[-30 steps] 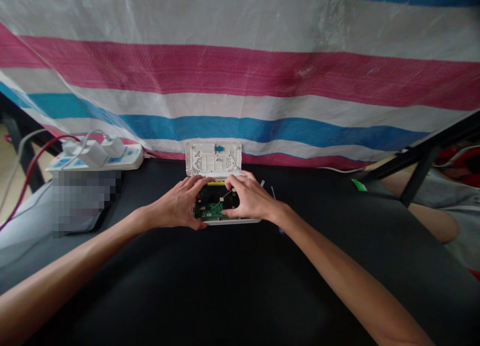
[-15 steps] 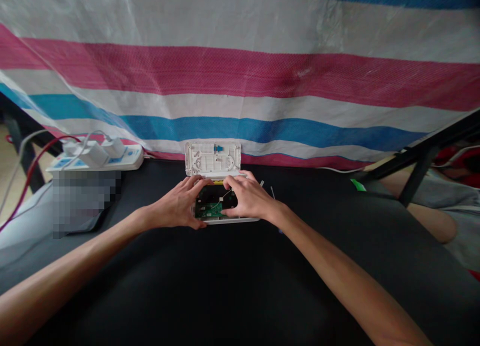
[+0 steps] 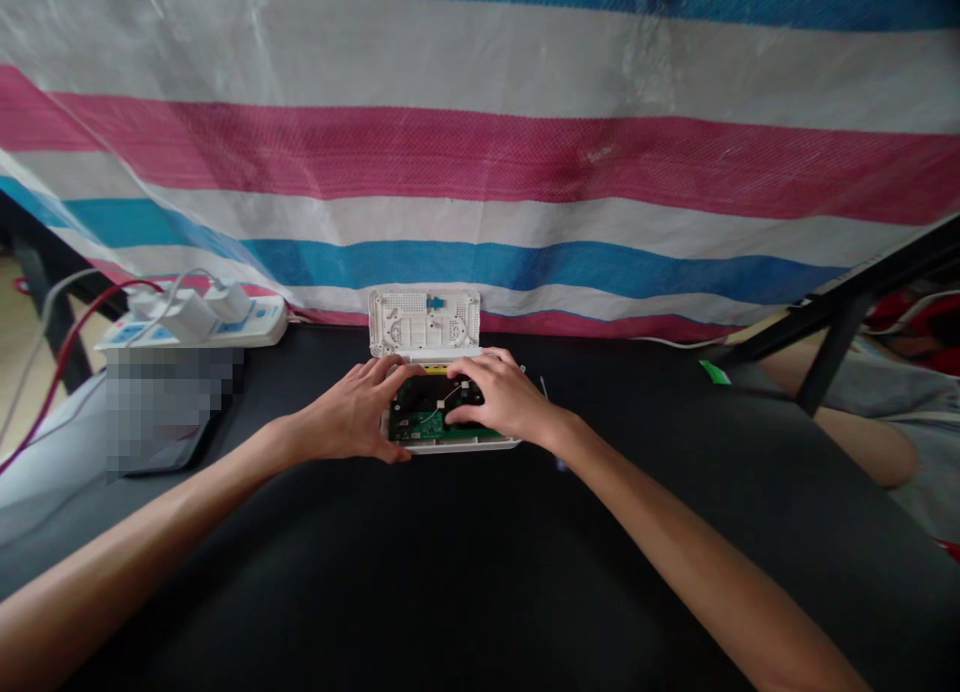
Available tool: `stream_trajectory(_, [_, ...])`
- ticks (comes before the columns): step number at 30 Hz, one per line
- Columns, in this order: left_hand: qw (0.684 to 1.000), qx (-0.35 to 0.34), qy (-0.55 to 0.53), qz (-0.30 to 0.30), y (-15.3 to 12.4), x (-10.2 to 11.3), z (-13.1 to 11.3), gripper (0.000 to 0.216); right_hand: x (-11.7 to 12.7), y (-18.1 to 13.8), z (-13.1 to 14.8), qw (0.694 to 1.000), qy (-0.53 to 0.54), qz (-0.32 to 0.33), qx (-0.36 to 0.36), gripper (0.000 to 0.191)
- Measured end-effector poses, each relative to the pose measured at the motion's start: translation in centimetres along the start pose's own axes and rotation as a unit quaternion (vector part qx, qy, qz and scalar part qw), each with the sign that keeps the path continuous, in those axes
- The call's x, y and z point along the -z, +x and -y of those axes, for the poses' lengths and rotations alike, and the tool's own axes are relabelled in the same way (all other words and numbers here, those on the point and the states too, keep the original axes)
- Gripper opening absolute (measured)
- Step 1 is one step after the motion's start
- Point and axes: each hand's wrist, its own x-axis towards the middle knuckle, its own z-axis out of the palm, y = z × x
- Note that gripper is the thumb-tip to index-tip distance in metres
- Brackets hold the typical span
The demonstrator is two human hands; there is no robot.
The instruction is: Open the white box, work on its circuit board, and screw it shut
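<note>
An opened white device case (image 3: 442, 440) lies on the black table (image 3: 465, 572), with a green circuit board (image 3: 424, 424) and a thin white wire showing inside. Its white lid (image 3: 424, 323) stands upright behind it, a small blue part on its face. My left hand (image 3: 352, 415) grips the case's left side, thumb at the near edge and fingers over the far edge. My right hand (image 3: 504, 400) rests on the right half of the board, fingertips pressing down on it.
A white power strip (image 3: 195, 320) with plugged adapters and red and white cables sits at the back left. A striped tarp (image 3: 480, 162) hangs behind the table. A black metal frame (image 3: 840, 322) and another person's arm (image 3: 862, 432) are at right. A small green piece (image 3: 718, 372) lies nearby.
My right hand has slid slightly lower on the board, fingers flatter. The view has shifted a little downward. My left hand stays put.
</note>
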Motion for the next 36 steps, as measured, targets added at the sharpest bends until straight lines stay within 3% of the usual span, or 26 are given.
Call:
stream_trajectory(3, [0.999,-0.011,0.032,0.02,-0.3,0.7,0.0,0.103,1.9,-0.2,-0.7,1.0,0.011,0.005,-0.028,0.014])
stream_trajectory(5, [0.998,-0.018,0.048,0.022,-0.3,1.3,-0.4,0.101,3.2,-0.6,-1.0,0.999,0.002,0.023,-0.039,0.007])
stream_trajectory(12, [0.995,-0.083,0.045,0.008,1.8,0.8,-3.2,0.056,6.1,-1.4,-1.9,0.99,-0.05,0.013,-0.127,0.014])
stream_trajectory(16, [0.993,-0.085,0.081,-0.001,2.9,-0.2,-4.2,0.046,6.7,-1.1,-2.1,0.976,-0.113,0.058,-0.179,0.012])
stream_trajectory(22, [0.99,-0.085,0.111,0.011,2.9,-0.1,-4.4,0.037,6.0,-1.3,-2.0,0.942,-0.162,0.162,-0.247,0.01])
stream_trajectory(29, [0.987,-0.097,0.125,0.009,2.7,-0.5,-4.1,0.036,4.9,-1.7,-3.1,0.945,-0.136,0.185,-0.233,0.011])
stream_trajectory(36, [0.992,-0.114,0.054,-0.013,2.4,-0.6,-3.0,0.042,5.9,-1.7,-1.6,0.978,-0.008,0.12,-0.173,0.024])
